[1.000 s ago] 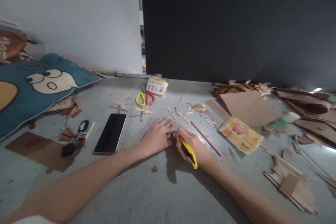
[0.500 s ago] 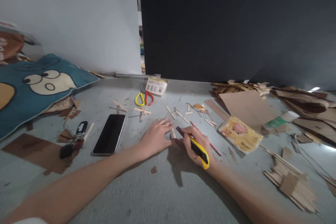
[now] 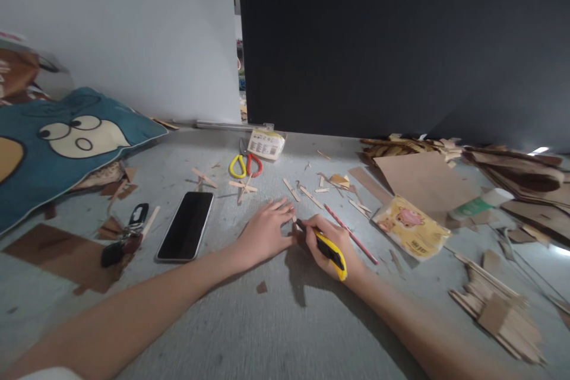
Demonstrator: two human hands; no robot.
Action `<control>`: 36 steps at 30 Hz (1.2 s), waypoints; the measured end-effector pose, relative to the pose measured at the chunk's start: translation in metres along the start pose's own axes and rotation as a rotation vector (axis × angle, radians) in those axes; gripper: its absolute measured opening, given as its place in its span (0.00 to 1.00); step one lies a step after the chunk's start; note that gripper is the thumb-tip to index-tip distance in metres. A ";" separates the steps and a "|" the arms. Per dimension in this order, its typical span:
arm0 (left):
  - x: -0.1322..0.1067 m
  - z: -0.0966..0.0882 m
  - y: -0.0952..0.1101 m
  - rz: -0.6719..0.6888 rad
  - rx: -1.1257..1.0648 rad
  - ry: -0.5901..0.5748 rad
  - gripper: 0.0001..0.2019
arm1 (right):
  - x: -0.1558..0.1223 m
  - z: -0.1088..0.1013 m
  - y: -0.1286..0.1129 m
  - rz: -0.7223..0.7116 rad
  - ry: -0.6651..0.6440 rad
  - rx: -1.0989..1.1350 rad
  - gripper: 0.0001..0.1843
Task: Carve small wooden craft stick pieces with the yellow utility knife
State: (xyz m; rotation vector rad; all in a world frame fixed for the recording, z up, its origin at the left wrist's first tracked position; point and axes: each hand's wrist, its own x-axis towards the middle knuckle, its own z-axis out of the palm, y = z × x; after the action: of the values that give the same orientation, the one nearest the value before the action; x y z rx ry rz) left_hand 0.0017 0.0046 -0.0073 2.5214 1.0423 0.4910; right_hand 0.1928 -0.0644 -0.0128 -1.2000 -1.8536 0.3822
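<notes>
My right hand (image 3: 327,243) is closed around a yellow and black utility knife (image 3: 332,252). The knife's tip points away to the left and meets a short wooden stick (image 3: 294,219). My left hand (image 3: 267,228) lies low on the table with its fingers stretched forward, and its thumb and forefinger steady that stick. Most of the stick is hidden by the knife and fingers. Just right of my right hand lies a red pencil (image 3: 351,234). Several cut stick pieces (image 3: 310,196) are scattered beyond my hands, with a crossed-stick shape (image 3: 243,187) farther left.
A phone (image 3: 186,227) and keys (image 3: 122,249) lie on the left, near a blue cushion (image 3: 84,136). Scissors (image 3: 246,164) rest by a small packet (image 3: 266,144) at the back. On the right are a yellow packet (image 3: 409,225), a glue stick (image 3: 481,203), cardboard (image 3: 423,175) and stacked sticks (image 3: 499,314).
My right hand has shifted slightly left with the knife, bringing its tip onto the stick and covering more of it. My left hand stays nearly in place.
</notes>
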 end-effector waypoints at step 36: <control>0.003 -0.001 0.002 -0.006 -0.016 -0.039 0.27 | 0.019 0.005 0.017 0.801 0.125 0.862 0.08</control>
State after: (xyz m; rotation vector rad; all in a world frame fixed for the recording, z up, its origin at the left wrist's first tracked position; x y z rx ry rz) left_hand 0.0041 0.0056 -0.0046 2.5032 1.0278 0.4451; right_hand 0.1954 -0.0384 -0.0173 -1.2193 -0.8263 1.3441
